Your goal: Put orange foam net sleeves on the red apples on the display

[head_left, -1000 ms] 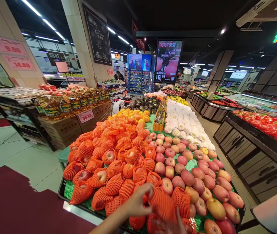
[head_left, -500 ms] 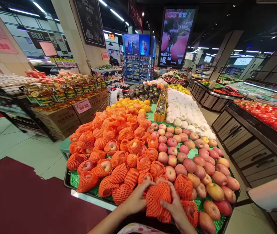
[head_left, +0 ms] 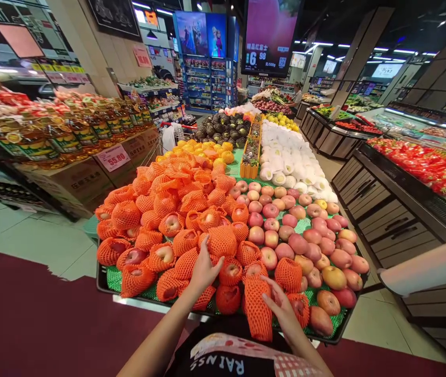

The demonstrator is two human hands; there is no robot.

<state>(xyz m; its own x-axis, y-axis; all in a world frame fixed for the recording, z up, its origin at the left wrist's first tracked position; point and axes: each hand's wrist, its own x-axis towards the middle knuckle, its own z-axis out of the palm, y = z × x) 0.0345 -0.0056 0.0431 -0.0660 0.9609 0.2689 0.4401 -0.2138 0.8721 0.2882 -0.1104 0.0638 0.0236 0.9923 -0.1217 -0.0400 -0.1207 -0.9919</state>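
I see the surface (head_left: pixel 223 311), a long fruit stand running far into the shop, with netted apples (head_left: pixel 160 209) on its left and bare apples (head_left: pixel 305 246) on its right. At the near edge my right hand (head_left: pixel 283 309) grips an empty orange net sleeve (head_left: pixel 257 309). My left hand (head_left: pixel 204 269), fingers spread wide, rests on a netted apple (head_left: pixel 221 241) just beyond.

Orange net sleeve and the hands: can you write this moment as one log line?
left hand: open, resting on netted apples | right hand: holding empty orange net sleeve | bare apples: to the right on display
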